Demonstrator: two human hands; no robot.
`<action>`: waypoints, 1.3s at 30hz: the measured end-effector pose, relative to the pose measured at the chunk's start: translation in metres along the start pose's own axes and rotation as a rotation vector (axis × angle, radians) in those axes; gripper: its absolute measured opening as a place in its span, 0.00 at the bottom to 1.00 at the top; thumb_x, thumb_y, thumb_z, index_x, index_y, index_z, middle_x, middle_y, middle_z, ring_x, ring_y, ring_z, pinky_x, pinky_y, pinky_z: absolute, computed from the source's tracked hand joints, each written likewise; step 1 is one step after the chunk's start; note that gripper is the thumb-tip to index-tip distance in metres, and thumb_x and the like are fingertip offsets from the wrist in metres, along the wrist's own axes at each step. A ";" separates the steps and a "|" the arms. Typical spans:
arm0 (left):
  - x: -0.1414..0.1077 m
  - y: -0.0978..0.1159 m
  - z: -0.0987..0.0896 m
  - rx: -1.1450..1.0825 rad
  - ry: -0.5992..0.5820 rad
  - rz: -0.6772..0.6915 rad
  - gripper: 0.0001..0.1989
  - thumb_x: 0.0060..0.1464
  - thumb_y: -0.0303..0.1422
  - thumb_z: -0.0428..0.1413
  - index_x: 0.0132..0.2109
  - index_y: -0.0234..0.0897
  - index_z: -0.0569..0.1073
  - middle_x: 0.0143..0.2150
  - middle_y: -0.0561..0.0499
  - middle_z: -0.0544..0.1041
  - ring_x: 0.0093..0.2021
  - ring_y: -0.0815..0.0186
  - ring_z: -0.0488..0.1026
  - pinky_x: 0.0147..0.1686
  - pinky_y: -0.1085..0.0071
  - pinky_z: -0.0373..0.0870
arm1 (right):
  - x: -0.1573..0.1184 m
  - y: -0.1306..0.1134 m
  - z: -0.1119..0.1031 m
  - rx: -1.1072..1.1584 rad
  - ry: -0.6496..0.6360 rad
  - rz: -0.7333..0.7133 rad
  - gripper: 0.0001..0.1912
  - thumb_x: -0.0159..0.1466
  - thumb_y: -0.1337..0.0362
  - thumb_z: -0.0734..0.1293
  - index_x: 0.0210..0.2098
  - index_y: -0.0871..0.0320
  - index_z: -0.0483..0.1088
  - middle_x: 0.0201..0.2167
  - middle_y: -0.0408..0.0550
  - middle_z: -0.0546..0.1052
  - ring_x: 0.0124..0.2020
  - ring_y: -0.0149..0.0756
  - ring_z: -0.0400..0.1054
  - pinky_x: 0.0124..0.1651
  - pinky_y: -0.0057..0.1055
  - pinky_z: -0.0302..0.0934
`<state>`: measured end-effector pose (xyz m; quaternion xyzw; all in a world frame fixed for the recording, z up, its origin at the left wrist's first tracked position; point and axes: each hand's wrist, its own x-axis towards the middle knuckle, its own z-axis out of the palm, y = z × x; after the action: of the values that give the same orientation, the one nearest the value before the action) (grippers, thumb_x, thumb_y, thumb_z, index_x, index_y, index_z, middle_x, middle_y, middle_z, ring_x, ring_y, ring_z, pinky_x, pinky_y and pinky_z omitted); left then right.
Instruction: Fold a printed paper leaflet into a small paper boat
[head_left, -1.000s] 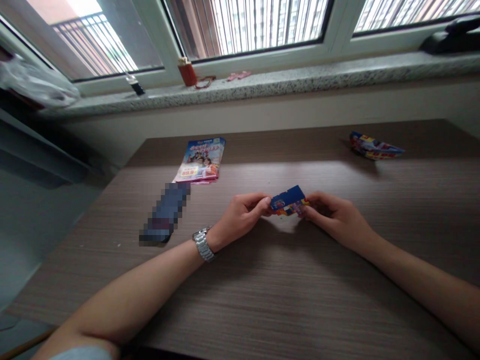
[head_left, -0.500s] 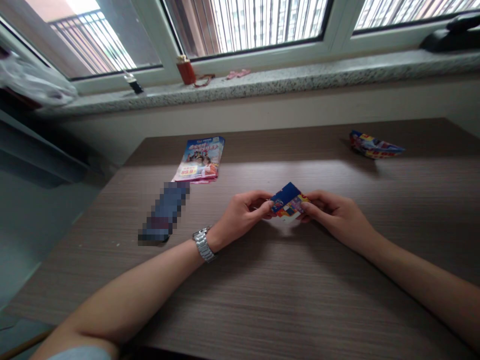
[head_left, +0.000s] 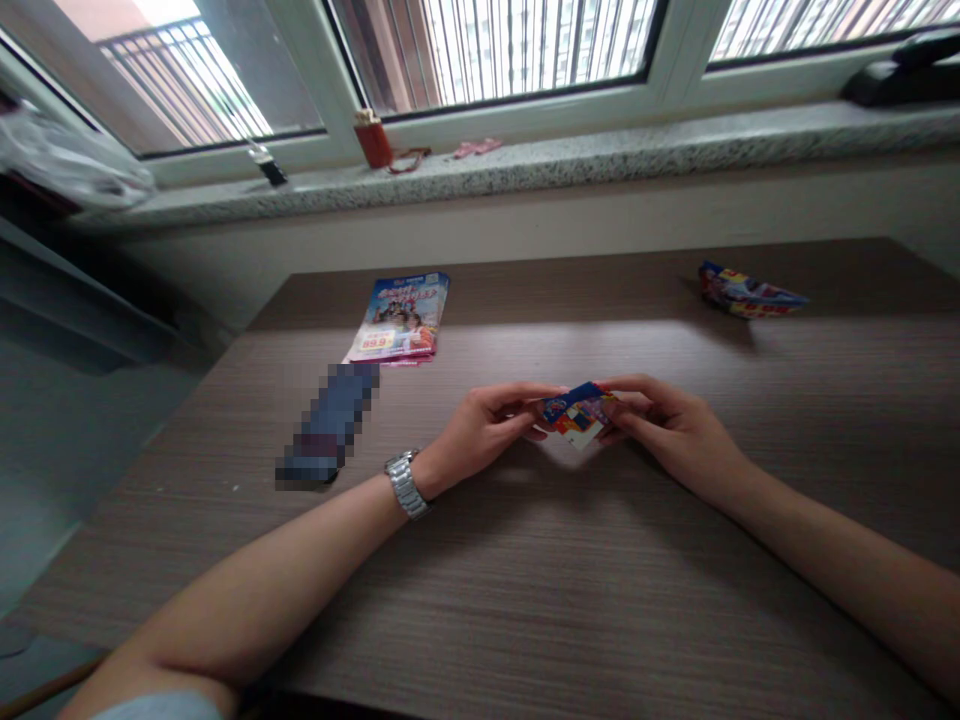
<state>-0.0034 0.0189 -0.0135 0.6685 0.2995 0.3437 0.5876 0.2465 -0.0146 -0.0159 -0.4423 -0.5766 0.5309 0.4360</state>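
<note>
A small folded piece of printed paper (head_left: 579, 413), blue, red, yellow and white, is held between my two hands just above the table. On its left corner my left hand (head_left: 502, 420) is closed, thumb in front and fingers behind. My right hand (head_left: 664, 415) pinches the opposite corner the same way. The upper blue part of the paper looks bent back, and the fingers hide both its side corners. A metal-banded watch (head_left: 407, 485) sits on my left wrist.
A stack of colourful flyers (head_left: 405, 318) lies at the back left, with a blurred-out dark phone-like object (head_left: 328, 425) nearer me. A folded paper shape (head_left: 750, 292) stands at the back right. The windowsill (head_left: 570, 165) holds a red-brown lighter-like item (head_left: 373, 140).
The blue top of the paper has tipped or folded back and looks shorter. My fingers have come further over its upper edge. Everything else stays in place.
</note>
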 end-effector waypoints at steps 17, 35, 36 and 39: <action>0.001 0.005 0.002 0.018 0.036 -0.072 0.16 0.61 0.40 0.60 0.49 0.33 0.79 0.45 0.44 0.82 0.40 0.67 0.80 0.42 0.71 0.81 | -0.002 -0.005 0.001 -0.135 -0.006 0.025 0.15 0.64 0.49 0.70 0.42 0.52 0.79 0.36 0.46 0.84 0.34 0.39 0.80 0.40 0.36 0.77; 0.003 0.001 0.004 -0.034 0.087 -0.059 0.14 0.60 0.36 0.61 0.48 0.32 0.73 0.40 0.47 0.80 0.37 0.69 0.80 0.40 0.72 0.80 | -0.003 -0.008 0.007 -0.193 -0.020 -0.012 0.15 0.62 0.54 0.72 0.45 0.54 0.75 0.38 0.48 0.84 0.35 0.39 0.79 0.38 0.34 0.75; 0.002 0.001 0.004 -0.023 0.087 -0.049 0.13 0.60 0.36 0.61 0.48 0.32 0.73 0.40 0.47 0.80 0.37 0.69 0.80 0.40 0.72 0.80 | -0.003 -0.009 0.007 -0.205 -0.021 -0.016 0.15 0.62 0.54 0.71 0.45 0.53 0.75 0.39 0.48 0.84 0.36 0.40 0.79 0.38 0.35 0.75; 0.001 0.002 0.005 0.025 0.075 -0.031 0.13 0.60 0.36 0.61 0.48 0.33 0.74 0.39 0.48 0.80 0.37 0.69 0.79 0.40 0.73 0.79 | -0.004 -0.012 0.008 -0.251 -0.040 -0.017 0.14 0.64 0.53 0.69 0.45 0.53 0.77 0.39 0.47 0.84 0.38 0.41 0.79 0.39 0.36 0.75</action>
<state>0.0014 0.0166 -0.0115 0.6578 0.3361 0.3555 0.5727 0.2391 -0.0209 -0.0048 -0.4778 -0.6507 0.4595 0.3703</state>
